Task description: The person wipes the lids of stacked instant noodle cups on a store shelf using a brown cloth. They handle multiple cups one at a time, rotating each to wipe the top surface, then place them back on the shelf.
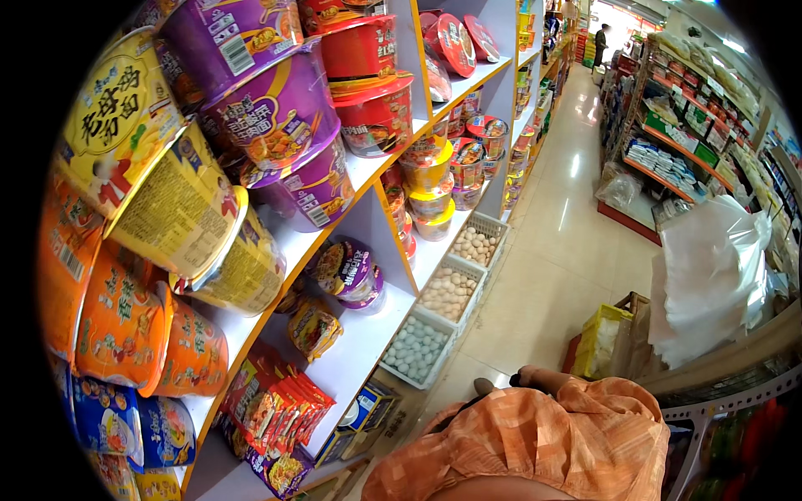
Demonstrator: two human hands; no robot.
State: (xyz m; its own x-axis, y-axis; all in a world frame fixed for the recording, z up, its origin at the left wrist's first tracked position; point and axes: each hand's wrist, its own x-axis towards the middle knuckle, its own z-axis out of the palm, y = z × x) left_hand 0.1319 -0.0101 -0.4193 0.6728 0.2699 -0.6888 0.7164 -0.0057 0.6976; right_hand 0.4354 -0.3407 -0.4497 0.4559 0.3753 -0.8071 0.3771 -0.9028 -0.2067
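Neither of my hands can be made out. An orange patterned garment [526, 432] fills the bottom, with bare skin at its lower edge; more skin and a small dark thing show beyond it, too unclear to name. On my left, shelves hold stacked instant noodle tubs: yellow tubs [182, 206], purple tubs [276, 119], red tubs [369, 113], orange tubs [125, 319] and blue tubs [166, 432]. Red noodle packets [288, 407] stand in a row on a lower shelf, near a purple noodle packet [282, 470] and a yellow packet [313, 329].
White crates of brown eggs [474, 245], paler eggs [448, 293] and bluish eggs [416, 347] line the shelf foot. A tiled aisle [545, 250] runs to a distant person [600, 45]. To the right are plastic bags [708, 269], a yellow crate [604, 338] and stocked shelves [683, 150].
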